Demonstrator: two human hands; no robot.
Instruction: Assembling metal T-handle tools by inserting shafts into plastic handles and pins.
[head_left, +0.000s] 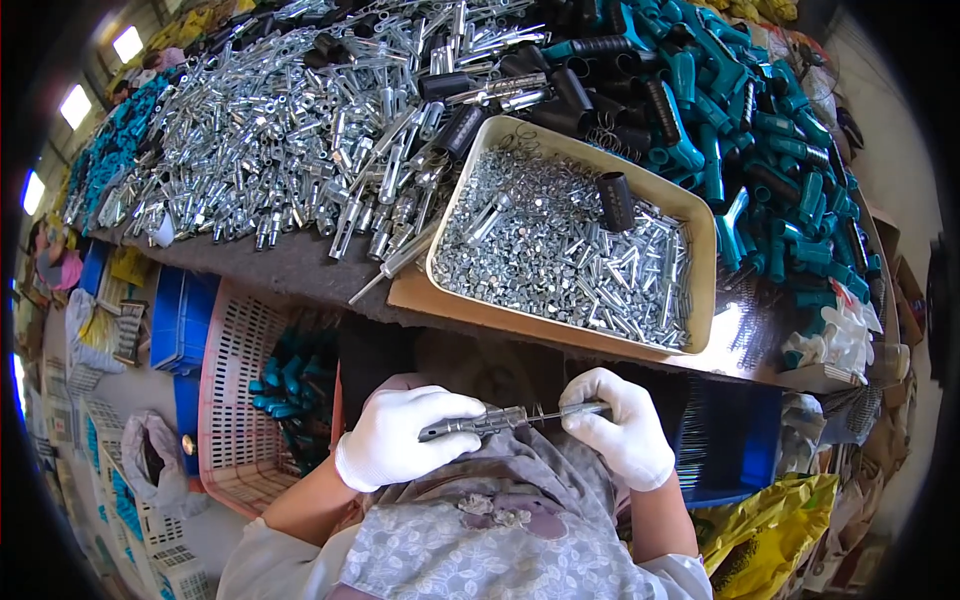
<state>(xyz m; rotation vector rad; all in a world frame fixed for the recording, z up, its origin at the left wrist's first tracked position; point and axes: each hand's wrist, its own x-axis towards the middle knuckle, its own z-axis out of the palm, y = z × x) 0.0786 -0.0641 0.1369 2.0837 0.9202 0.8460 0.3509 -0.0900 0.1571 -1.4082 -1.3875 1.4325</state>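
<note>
Metal rod point(505, 418) with a small spring lies level over the lap, left hand point(405, 438) grasping one end, right hand point(620, 425) pinching the other; beyond, a beige tray point(700, 215) of small silver parts, then heaped metal tubes point(300, 130)

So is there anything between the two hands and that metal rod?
No. Both gloved hands already grip the metal rod: the left hand holds one end, the right hand the other. Only the white gloves lie between.

A crumpled yellow plastic bag point(770, 530) lies low to the right of the right hand point(620, 425); no labels, signs or screens show.
</note>
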